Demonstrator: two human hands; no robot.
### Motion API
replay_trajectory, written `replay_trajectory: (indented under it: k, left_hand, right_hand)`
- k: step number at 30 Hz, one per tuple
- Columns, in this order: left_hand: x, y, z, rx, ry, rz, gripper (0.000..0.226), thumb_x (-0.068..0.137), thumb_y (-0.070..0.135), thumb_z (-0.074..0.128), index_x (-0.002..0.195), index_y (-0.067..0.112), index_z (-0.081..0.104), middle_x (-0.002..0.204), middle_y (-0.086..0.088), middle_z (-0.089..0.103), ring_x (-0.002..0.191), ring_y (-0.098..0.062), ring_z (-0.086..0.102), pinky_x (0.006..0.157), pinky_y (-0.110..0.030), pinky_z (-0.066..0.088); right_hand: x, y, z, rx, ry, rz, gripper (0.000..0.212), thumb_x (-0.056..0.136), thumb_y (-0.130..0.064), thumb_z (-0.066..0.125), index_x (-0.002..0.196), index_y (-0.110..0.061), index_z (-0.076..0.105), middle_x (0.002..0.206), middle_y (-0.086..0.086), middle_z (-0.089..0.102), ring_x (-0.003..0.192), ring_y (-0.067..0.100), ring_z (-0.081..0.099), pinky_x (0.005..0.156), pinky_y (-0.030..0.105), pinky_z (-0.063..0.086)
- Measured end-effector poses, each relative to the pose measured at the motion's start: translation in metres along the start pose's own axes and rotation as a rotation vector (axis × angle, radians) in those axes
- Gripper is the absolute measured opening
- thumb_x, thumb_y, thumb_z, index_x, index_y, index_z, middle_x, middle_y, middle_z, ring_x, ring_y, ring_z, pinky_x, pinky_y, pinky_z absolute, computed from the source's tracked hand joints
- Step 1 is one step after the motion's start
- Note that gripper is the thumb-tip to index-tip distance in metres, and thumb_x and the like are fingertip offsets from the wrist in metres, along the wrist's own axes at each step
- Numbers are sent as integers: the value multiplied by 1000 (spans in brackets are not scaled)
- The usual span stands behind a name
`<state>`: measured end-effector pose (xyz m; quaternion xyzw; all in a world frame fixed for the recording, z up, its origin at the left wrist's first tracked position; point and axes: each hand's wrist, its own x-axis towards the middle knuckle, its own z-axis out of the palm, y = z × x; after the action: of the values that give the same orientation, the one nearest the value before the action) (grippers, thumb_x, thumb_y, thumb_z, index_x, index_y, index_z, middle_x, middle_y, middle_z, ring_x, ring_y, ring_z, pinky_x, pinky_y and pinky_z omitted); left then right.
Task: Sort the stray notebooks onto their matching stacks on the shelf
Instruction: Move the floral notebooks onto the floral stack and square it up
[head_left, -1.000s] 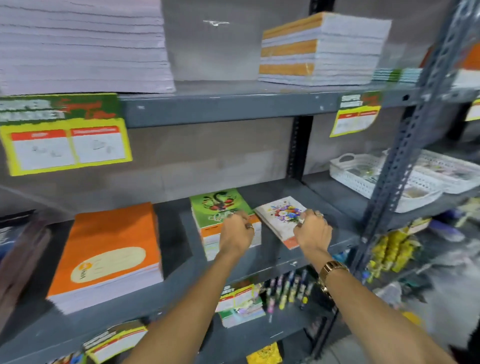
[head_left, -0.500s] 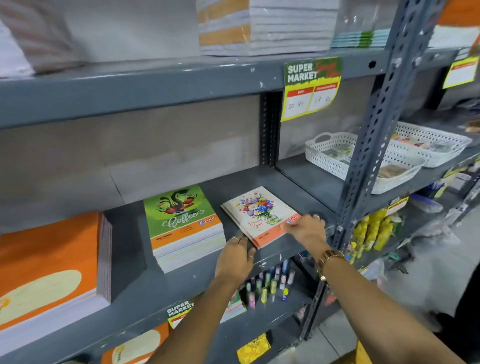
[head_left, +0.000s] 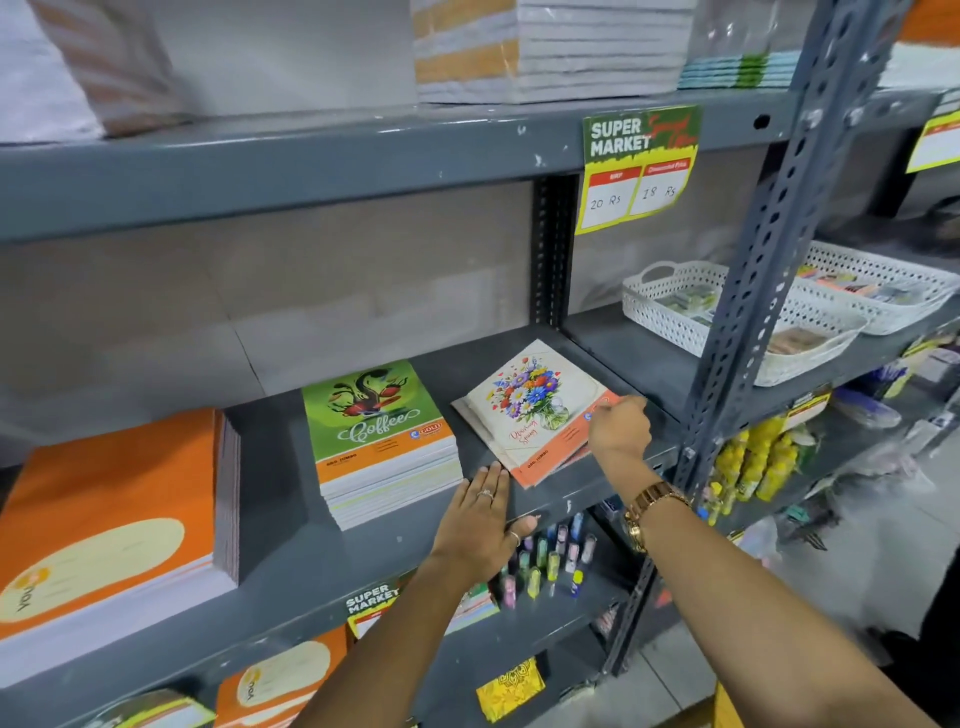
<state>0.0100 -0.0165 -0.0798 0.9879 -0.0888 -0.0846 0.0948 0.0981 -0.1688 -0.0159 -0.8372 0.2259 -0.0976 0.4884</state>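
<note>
A thin, skewed pile of floral notebooks (head_left: 530, 405) lies on the grey middle shelf (head_left: 363, 561), right of a taller stack of green "Coffee" notebooks (head_left: 374, 415). A thick stack of orange notebooks (head_left: 104, 519) sits at the far left. My right hand (head_left: 618, 426) is curled over the floral pile's right edge, fingers pinching the top cover. My left hand (head_left: 483, 519) lies flat on the shelf's front, fingertips by the pile's near corner, holding nothing.
A perforated steel post (head_left: 769, 260) stands just right of my right hand. Two white baskets (head_left: 675, 312) (head_left: 883, 291) sit on the neighbouring shelf. A price tag (head_left: 639, 166) hangs from the upper shelf, which carries paper stacks (head_left: 545, 47). Markers (head_left: 545, 561) hang below.
My left hand left the green stack and slid down to the shelf front beside the floral pile. My right hand stayed at the pile's right edge. The view shifted right.
</note>
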Motion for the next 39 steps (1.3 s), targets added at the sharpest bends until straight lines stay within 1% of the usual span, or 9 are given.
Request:
replay_trajectory:
  k: [6, 12, 18, 21, 26, 29, 32, 34, 39]
  left_hand:
    - [-21, -19, -1, -12, -34, 12, 72, 95, 54, 14, 150, 9, -2, 161, -6, -5, 149, -19, -6, 123, -34, -2]
    - [-54, -43, -11, -84, -68, -18, 65, 99, 43, 22, 150, 10, 0, 161, -7, -5, 149, -19, -5, 122, -33, -2]
    - [-89, -76, -21, -68, -122, -82, 65, 99, 44, 25, 150, 11, 2, 161, -4, -3, 149, -19, -4, 123, -37, 1]
    - [-107, -90, -27, -82, -131, -114, 65, 99, 45, 24, 150, 12, 2, 161, -3, -3, 149, -18, -4, 123, -37, 2]
    - [-131, -116, -29, -64, -118, -158, 62, 99, 42, 26, 150, 15, 4, 161, -1, 0, 149, -21, 0, 123, -38, 4]
    - [-141, -122, -28, -67, -110, -175, 62, 99, 42, 25, 151, 16, 3, 161, -1, -1, 149, -22, -2, 122, -39, 4]
    - [-144, -122, -28, -68, -104, -184, 63, 99, 44, 25, 151, 16, 3, 161, -1, -1, 149, -22, -3, 122, -41, 3]
    - [-144, -118, -28, -75, -108, -198, 65, 99, 45, 26, 151, 15, 3, 161, -2, -2, 149, -23, -3, 121, -40, 3]
    - [-139, -102, -35, -101, -133, -144, 63, 99, 43, 27, 151, 15, 4, 161, 0, -3, 149, -21, -2, 121, -36, 5]
  right_hand:
    - [-19, -28, -7, 239, 102, 34, 26, 96, -8, 43, 119, 3, 41, 119, 30, 59, 112, 43, 55, 89, 44, 44]
    - [-42, -45, 18, 390, 17, 115, 26, 92, -8, 42, 116, -2, 44, 115, 26, 64, 99, 40, 65, 84, 44, 52]
    - [-93, -64, 59, 424, -114, 131, 26, 94, -9, 39, 117, -1, 48, 86, 23, 66, 38, 22, 57, 43, 28, 48]
    - [-112, -69, 75, 426, -179, 159, 31, 95, -9, 37, 122, 3, 45, 63, 13, 57, 17, 9, 45, 40, 27, 44]
    - [-129, -70, 98, 347, -222, 132, 33, 97, -13, 40, 125, 3, 45, 90, 22, 69, 11, 5, 40, 29, 19, 39]
    - [-134, -69, 104, 280, -236, 114, 30, 94, -17, 50, 116, 4, 51, 83, 19, 69, 25, 11, 54, 41, 25, 49]
    - [-135, -71, 104, 137, -229, 26, 36, 88, -23, 62, 108, 6, 59, 94, 23, 72, 76, 31, 70, 69, 35, 54]
    - [-133, -72, 104, 44, -219, -46, 38, 85, -27, 66, 104, 5, 62, 102, 23, 71, 95, 34, 68, 79, 37, 53]
    - [-131, -72, 91, -28, -185, -132, 39, 87, -18, 62, 115, 7, 53, 117, 25, 63, 111, 40, 58, 85, 39, 48]
